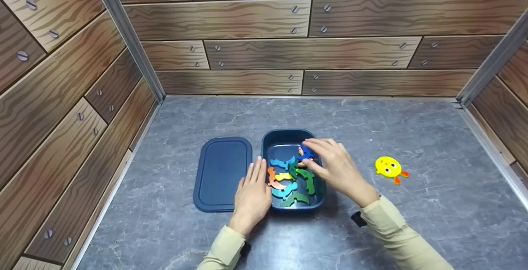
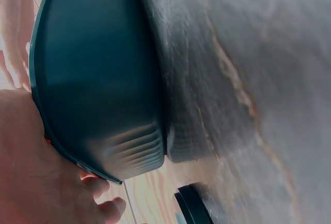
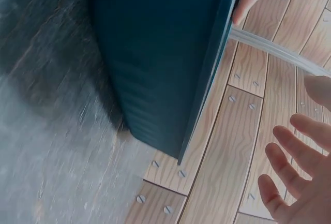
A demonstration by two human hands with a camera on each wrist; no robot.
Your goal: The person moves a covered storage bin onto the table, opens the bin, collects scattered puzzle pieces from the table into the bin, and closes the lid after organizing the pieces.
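A dark blue rectangular container (image 1: pixel 270 138) holds several small flat animal-shaped pieces. Among them are a light blue piece (image 1: pixel 282 163), an orange one (image 1: pixel 271 177), a yellow one (image 1: pixel 283 176), a green one (image 1: pixel 308 182) and a dark blue one (image 1: pixel 305 153). My left hand (image 1: pixel 253 196) rests along the container's left rim with its fingers straight. Above the right side, my right hand (image 1: pixel 336 167) hovers with fingers and thumb apart, close to the dark blue piece. The right wrist view shows these fingers (image 3: pixel 292 169) spread, with nothing between them, beside the container wall (image 3: pixel 160 53).
A flat dark blue lid (image 1: pixel 222 173) lies left of the container on the grey marbled table (image 1: pixel 165 228). To the right lies a yellow round-faced piece (image 1: pixel 388 167) with two orange-red parts. Wood-patterned walls (image 1: pixel 309 51) enclose the table at the back and sides.
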